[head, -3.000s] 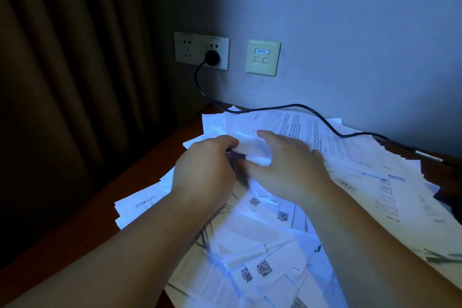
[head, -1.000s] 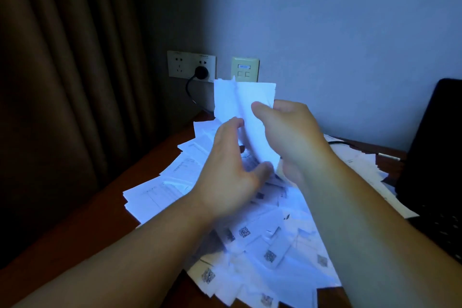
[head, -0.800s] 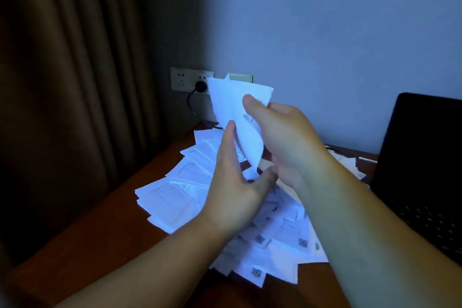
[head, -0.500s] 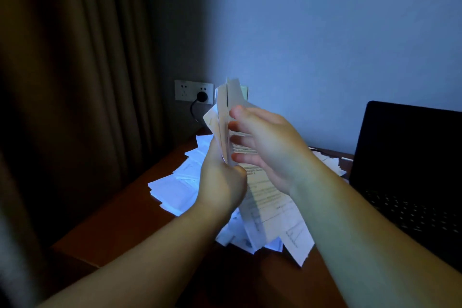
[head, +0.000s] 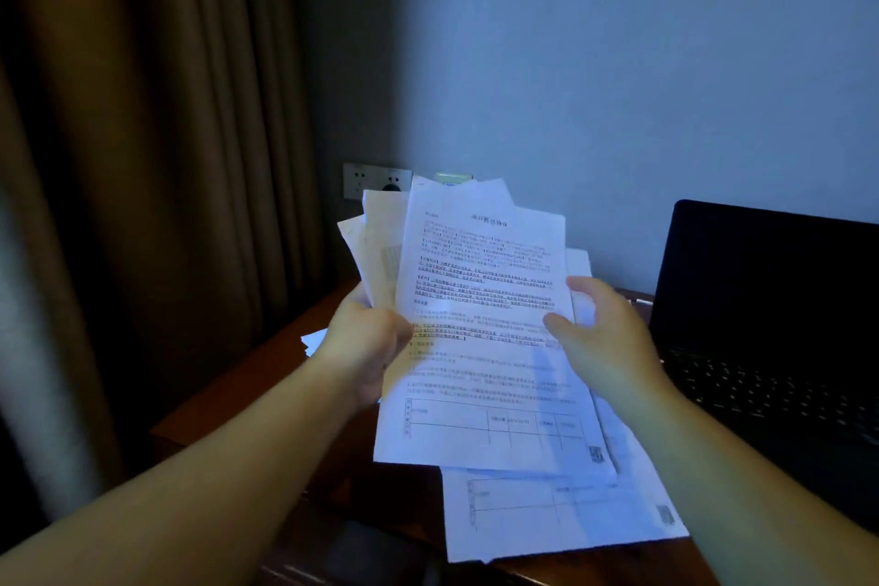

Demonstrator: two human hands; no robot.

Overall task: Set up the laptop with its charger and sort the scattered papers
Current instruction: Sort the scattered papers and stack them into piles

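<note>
left hand (head: 366, 347): fingers curled around the left edge of the stack of papers (head: 480, 333), holding it up off the desk (head: 266, 376) pretty much solo

right hand (head: 604, 338): at 3 o'clock of the stack, fingers loosely spread; thumb lies on the front sheet near its right edge, fingertips go behind the right edge. Can't tell whether it's actually gripping

where the papers are: raised, dead centre of the view, fanned out unevenly, sheets poking out at 11 o'clock. One loose sheet (head: 561, 514) sits lower, at 5 o'clock, looks like it's lying on the desk

laptop (head: 766, 333): open, dark screen, 3 o'clock of the hands. Wall socket (head: 376, 181) at 12 o'clock has something plugged in, mostly hidden by paper

risk 1: the stack isn't squared, so a one-sided grip could let inner sheets slide out and scatter again

risk 2: the big front sheet sags at the bottom; a quick tap to align could crease it

risk 3: room's really dim, so misreading pages and mis-sorting seems likely
</note>
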